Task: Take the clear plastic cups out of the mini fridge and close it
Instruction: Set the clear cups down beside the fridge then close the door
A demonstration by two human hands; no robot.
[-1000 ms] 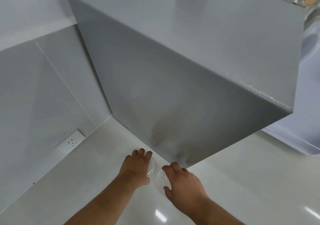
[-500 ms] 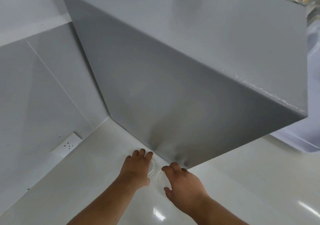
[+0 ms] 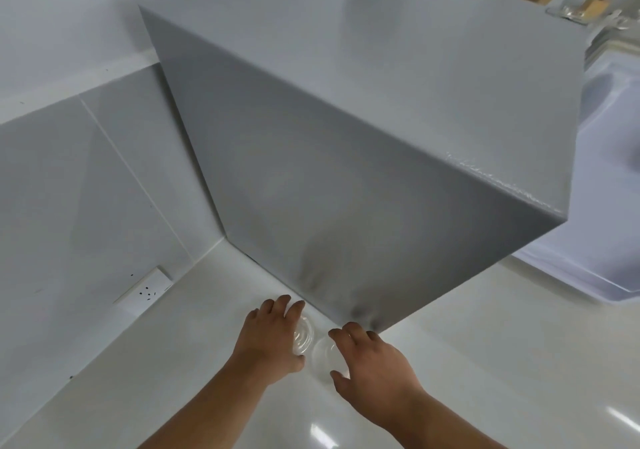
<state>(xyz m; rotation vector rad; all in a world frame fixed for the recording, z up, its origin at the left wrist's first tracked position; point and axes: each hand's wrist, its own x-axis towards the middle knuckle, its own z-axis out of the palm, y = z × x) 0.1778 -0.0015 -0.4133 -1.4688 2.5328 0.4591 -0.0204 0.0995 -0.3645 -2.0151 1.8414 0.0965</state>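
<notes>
— Hands? Where are they?
— Left hand [image 3: 268,339] grips one cup [image 3: 304,336]; right hand [image 3: 374,362] grips the other cup [image 3: 322,353]. Both cups sit on the floor [image 3: 485,362], by the fridge [image 3: 363,171] corner.

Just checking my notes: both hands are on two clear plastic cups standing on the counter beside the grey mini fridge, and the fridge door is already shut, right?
Not quite: the fridge door is open, swung out at the right of the head view. The rest holds: left hand and right hand each rest on a clear plastic cup on the counter beside the grey mini fridge.
</notes>
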